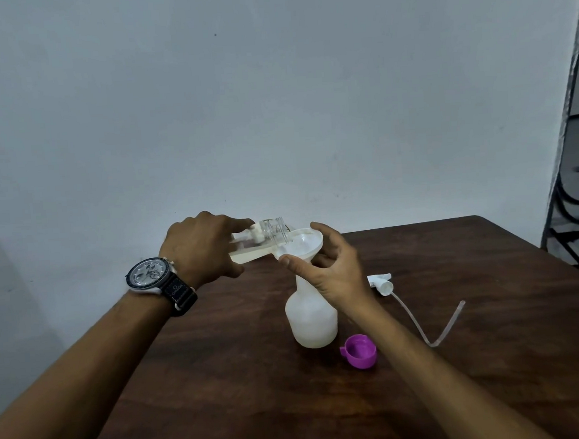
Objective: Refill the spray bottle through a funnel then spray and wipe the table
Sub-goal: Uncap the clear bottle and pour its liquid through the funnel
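Note:
A white translucent spray bottle (pixel 311 317) stands upright on the dark wooden table (pixel 224 378), with a white funnel (pixel 300 244) seated in its neck. My right hand (pixel 333 271) holds the funnel around its rim and stem. My left hand (pixel 202 247) grips a clear refill bottle (pixel 265 240), tipped on its side with its open mouth over the funnel bowl; pale liquid lies inside it. The spray bottle's lower part holds some liquid.
The white spray head (pixel 381 281) with its long dip tube (pixel 436 325) lies on the table right of the bottle. A purple cap (pixel 359 350) sits open side up near the bottle's base. A dark metal frame (pixel 575 165) stands at far right.

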Motion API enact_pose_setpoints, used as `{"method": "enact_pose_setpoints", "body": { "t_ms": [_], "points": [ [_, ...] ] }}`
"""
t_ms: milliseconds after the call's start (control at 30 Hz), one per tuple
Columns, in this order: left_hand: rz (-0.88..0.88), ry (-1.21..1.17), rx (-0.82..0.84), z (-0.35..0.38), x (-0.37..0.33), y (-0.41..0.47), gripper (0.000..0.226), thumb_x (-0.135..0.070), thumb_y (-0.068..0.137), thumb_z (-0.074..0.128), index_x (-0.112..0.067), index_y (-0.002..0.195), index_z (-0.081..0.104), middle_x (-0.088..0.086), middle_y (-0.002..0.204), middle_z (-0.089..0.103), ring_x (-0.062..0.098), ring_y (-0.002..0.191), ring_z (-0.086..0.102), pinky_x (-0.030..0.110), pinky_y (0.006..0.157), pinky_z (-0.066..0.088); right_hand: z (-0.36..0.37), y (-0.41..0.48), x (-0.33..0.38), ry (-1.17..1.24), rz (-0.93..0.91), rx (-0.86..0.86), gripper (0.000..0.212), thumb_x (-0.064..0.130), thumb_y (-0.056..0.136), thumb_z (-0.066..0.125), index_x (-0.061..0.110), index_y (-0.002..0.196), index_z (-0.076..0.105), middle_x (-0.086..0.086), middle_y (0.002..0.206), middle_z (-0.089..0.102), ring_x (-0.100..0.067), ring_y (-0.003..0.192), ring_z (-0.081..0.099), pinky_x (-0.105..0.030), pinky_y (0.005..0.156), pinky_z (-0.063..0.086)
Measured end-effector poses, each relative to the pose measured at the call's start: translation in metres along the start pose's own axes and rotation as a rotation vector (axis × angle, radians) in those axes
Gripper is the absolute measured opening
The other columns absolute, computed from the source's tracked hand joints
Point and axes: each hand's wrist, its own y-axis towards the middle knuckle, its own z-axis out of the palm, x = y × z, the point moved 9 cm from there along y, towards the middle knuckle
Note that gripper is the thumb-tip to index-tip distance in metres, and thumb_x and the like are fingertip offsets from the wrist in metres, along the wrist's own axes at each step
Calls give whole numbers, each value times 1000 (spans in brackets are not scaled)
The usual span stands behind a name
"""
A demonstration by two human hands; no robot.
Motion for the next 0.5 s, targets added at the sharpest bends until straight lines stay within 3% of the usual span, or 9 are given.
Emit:
{"method": "enact_pose_setpoints", "body": {
  "t_ms": [300,500],
  "points": [
    [4,6,-7,-3,-2,1,80,-46,74,82,-52,145,48,-14,114,74,20,99,70,28,68,48,-1,-1,2,9,4,-3,95,65,43,97,45,126,57,8,132,68,-7,116,70,-28,91,61],
    [11,16,-4,-4,-3,0,78,-47,74,81,-53,144,48,-14,115,74,21,102,69,29,71,48,-1,-3,2,22,9,-7,78,38,59,101,41,124,57,10,125,70,-3,110,72,-22,84,61]
  ]
}}
